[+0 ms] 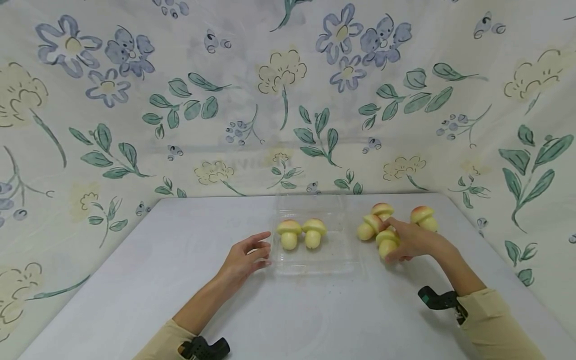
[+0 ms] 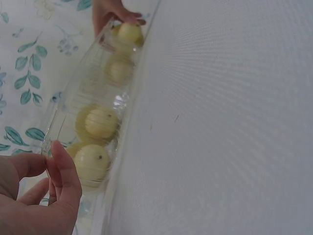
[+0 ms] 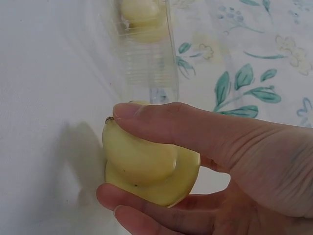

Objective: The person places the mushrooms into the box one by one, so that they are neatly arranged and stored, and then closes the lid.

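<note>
My right hand [image 1: 407,240] grips a yellow-green toy mushroom [image 3: 139,156], thumb on one side and fingers on the other. In the head view that mushroom sits low over the table, close to two others, one toy mushroom [image 1: 368,228] beside it and another [image 1: 382,210] behind. At the left side of a clear plastic box [image 1: 337,260], my left hand [image 1: 245,257] has its fingertips right at the wall, loosely bent and spread apart. Inside the box, two mushrooms, one at left [image 1: 289,235] and one at right [image 1: 314,234], stand side by side, reddish caps up.
One more toy mushroom [image 1: 424,218] stands at the right, just behind my right wrist. The table [image 1: 180,240] is white, and a floral cloth [image 1: 252,100] hangs along its back edge. Each wrist wears a black camera mount, such as the right one [image 1: 436,298].
</note>
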A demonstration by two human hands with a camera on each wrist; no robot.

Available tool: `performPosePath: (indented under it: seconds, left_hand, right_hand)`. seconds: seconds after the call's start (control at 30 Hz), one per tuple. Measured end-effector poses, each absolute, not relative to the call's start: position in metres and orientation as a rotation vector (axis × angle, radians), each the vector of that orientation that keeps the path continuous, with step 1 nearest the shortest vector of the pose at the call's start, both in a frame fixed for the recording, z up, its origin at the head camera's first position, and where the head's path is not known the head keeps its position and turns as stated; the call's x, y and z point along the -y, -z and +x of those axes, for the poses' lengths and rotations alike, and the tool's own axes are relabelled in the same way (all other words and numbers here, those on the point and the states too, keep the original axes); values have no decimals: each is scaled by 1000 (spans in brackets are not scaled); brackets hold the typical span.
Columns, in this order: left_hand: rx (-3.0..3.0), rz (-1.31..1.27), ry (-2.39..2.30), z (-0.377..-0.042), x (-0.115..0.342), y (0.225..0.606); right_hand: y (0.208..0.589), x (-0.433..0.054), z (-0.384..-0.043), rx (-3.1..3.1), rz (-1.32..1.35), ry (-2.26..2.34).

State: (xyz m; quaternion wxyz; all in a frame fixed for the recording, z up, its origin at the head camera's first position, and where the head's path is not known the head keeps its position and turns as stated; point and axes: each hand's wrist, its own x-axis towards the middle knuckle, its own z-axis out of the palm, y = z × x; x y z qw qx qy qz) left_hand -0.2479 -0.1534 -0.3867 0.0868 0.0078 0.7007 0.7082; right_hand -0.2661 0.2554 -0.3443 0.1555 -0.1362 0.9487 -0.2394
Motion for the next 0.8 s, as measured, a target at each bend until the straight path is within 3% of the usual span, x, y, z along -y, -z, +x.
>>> performPosePath:
  seconds: [0.8]
  left_hand:
    - [-2092, 21, -2111, -248, 152, 387]
  right_hand:
    - [323, -260, -259, -2713, -582, 924]
